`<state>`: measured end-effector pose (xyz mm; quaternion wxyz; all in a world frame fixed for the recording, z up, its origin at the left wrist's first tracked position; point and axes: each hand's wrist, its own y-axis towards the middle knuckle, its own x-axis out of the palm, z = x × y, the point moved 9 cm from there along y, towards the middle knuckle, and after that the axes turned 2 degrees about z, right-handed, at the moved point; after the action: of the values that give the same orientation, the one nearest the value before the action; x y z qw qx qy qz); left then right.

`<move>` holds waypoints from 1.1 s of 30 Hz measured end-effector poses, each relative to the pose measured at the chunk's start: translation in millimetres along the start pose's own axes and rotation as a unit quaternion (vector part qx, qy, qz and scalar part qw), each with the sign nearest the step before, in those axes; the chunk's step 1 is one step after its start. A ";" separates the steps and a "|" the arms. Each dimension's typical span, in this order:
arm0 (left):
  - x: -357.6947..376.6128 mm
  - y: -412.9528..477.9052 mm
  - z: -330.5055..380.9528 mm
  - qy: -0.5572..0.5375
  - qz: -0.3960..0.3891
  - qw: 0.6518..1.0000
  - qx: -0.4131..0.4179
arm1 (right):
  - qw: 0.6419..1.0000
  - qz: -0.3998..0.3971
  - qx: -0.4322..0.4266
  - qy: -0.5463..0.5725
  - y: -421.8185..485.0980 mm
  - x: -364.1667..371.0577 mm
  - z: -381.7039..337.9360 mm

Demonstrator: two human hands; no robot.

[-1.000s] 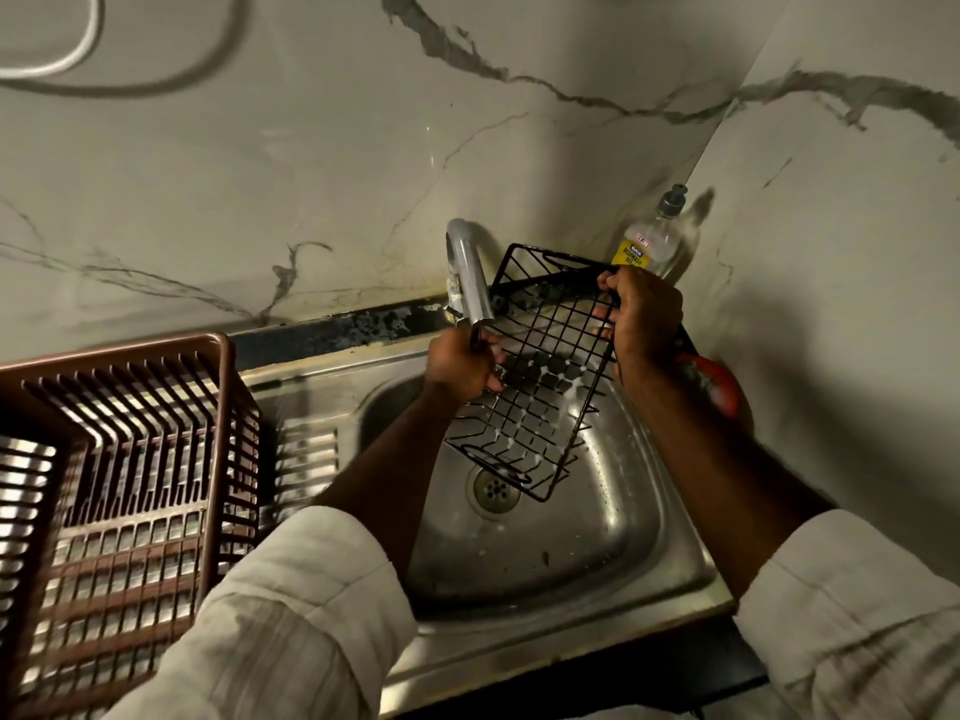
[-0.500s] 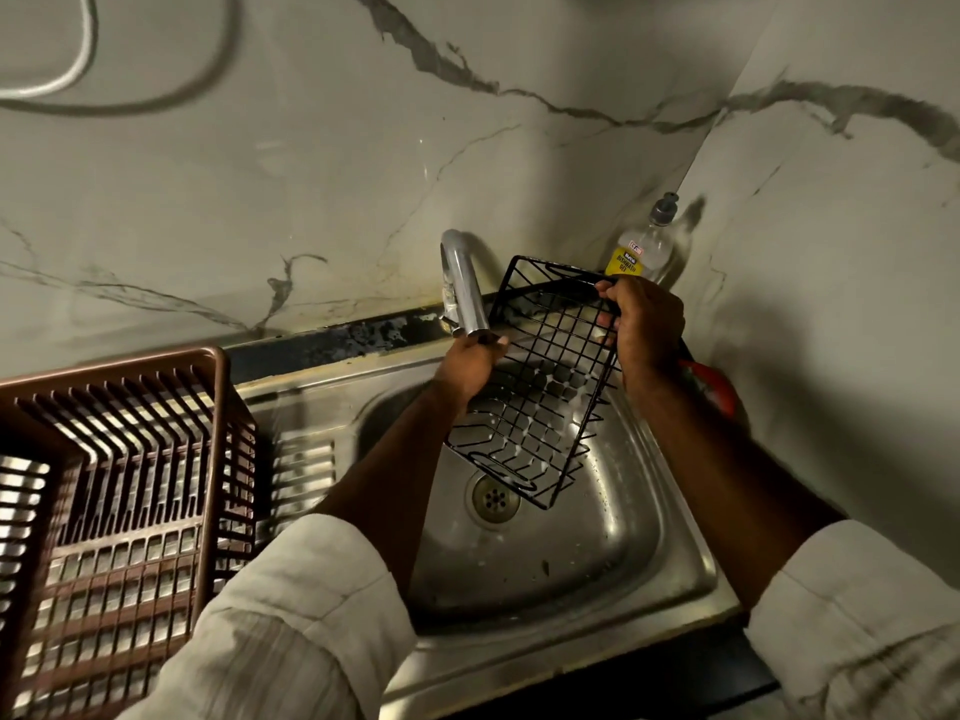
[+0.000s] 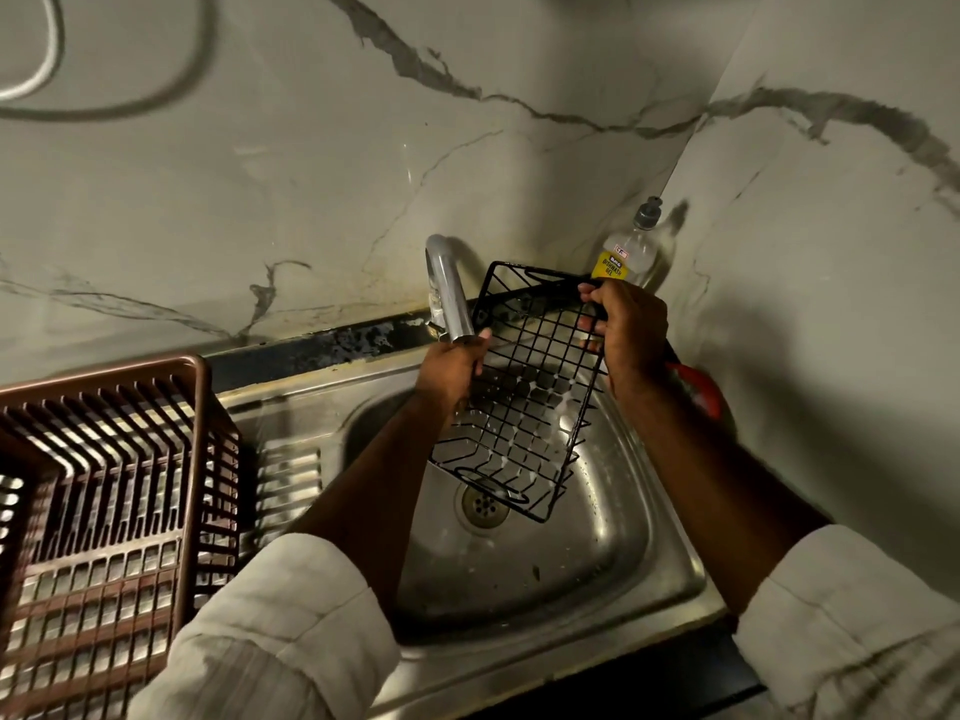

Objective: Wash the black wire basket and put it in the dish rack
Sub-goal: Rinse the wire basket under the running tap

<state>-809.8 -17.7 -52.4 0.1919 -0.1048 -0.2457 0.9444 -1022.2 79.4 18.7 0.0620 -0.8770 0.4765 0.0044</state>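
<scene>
Dishwashing at a stainless steel sink (image 3: 597, 563): black wire basket (image 3: 524, 402) held tilted over the bowl, lower end above the drain (image 3: 483, 504), upper end beside the tap spout (image 3: 449, 298). Left hand (image 3: 449, 371) curled around the left rim just under the spout, right hand (image 3: 631, 330) gripping the upper right corner. Brown dish rack (image 3: 104, 375) on the drainboard, well apart; dishwash gel bottle (image 3: 631, 252) behind.
</scene>
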 end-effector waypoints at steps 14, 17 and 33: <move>-1.6 -0.2 -17.3 0.222 -0.015 0.958 0.183 | 0.997 0.044 -0.041 -0.040 0.3 -4.9 -17.8; 2.6 0.1 -26.7 0.055 -0.060 0.991 0.101 | 0.997 0.045 -0.042 -0.046 0.7 -6.4 -16.7; -2.0 4.5 -10.0 -0.018 -0.004 1.000 -0.011 | 0.999 0.004 -0.042 -0.026 0.4 1.4 -13.5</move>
<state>-806.5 -17.9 -63.0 0.1900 -0.0889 -0.2598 0.9426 -1022.5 76.5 32.0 0.0378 -0.8765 0.4776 0.0474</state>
